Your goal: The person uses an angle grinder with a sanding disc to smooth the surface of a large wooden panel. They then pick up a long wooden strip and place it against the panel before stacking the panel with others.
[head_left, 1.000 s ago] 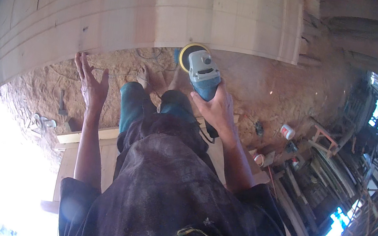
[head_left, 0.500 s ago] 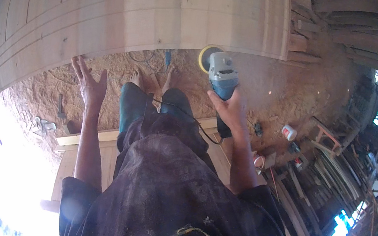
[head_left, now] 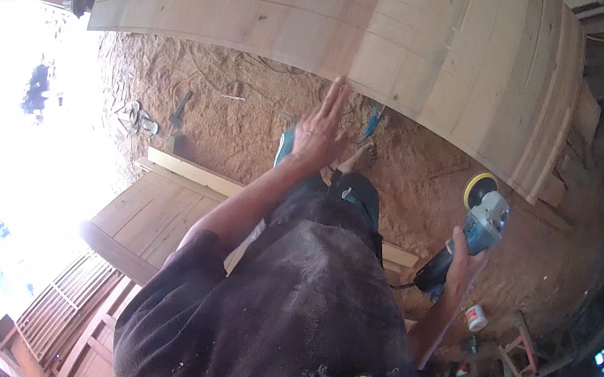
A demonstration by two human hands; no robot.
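Observation:
Wrapped round the body of an angle grinder [head_left: 484,220] is my right hand [head_left: 466,261]. The tool is grey and blue, with a round yellow-rimmed pad [head_left: 480,190] held away from the wood, below the right part of the panel's edge. A wide pale wooden panel [head_left: 297,12] with grooved lines spans the top of the view. My left hand [head_left: 321,133] reaches to the panel's near edge, fingers stretched out and fingertips at the edge. It holds nothing and is slightly blurred.
Sawdust covers the ground [head_left: 226,122]. A blue cable connector [head_left: 372,123] lies near my bare foot [head_left: 359,158]. Behind me is another wooden panel [head_left: 157,218]. A hammer-like tool [head_left: 180,108] lies at left; a white tub [head_left: 476,318] and wooden frame [head_left: 522,350] stand at right.
My view has swung, so the panel sits farther right. The left hand has moved rightward along the panel's edge. The grinder has moved right and away from the panel's edge, still in my right hand.

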